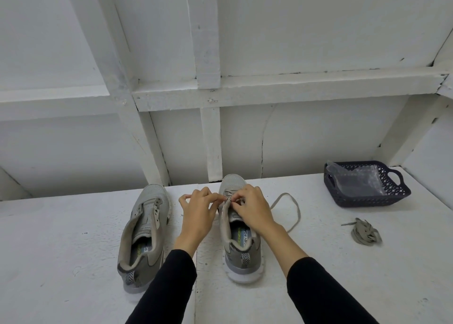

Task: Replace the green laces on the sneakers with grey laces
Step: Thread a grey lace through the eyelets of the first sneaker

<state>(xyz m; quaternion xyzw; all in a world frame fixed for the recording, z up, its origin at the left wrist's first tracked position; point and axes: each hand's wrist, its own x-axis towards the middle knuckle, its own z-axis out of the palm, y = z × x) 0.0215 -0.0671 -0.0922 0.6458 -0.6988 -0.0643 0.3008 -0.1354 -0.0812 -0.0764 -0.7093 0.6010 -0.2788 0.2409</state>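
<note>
Two grey sneakers stand side by side on the white worktop (pixel 73 250), heels toward the person and toes toward the white panelled wall (pixel 318 29).

The left sneaker (pixel 144 235) has a mesh upper, a paler collar and tongue, a zigzag-patterned heel tab and a light sole. Its eyelets show no lace. A printed insole label with green lettering is visible inside.

The right sneaker (pixel 236 230) has the same build — grey mesh, a grey and white sole, a zigzag heel tab and the same insole label. Both hands work at its upper eyelets. The left hand (pixel 198 215) is held at the inner side of the tongue, its fingers curled with thumb and forefinger pinching a lace end. The right hand (pixel 252 208) lies over the eyelet rows, its fingertips pinched on the lace near the same point. The exact eyelet is hidden by the fingers.

A grey lace (pixel 293 209) runs out from under the right hand and forms an open loop on the worktop just right of that sneaker.

A second lace, bundled (pixel 366 234), lies well to the right — its colour reads as dull grey-green.

A dark perforated basket (pixel 367 184) with clear plastic inside sits at the back right.
</note>
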